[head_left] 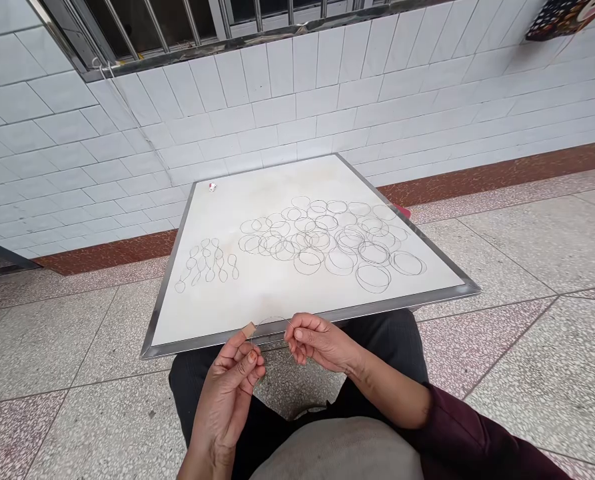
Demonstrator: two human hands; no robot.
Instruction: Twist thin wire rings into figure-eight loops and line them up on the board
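My left hand [232,383] and my right hand [317,340] are together just below the near edge of a white board [257,303] with a metal frame. Between their fingertips they pinch a thin wire loop [272,321]. A tan bandage wraps my left index fingertip. On the board lie several loose wire rings [334,240] to the right and a small group of twisted figure-eight wire pieces [208,263] to the left.
A small white and red object [212,187] lies near the board's far left corner. A white tiled wall [297,100] with a barred window stands behind. Speckled floor tiles [527,280] surround the board. My dark-trousered legs are under its near edge.
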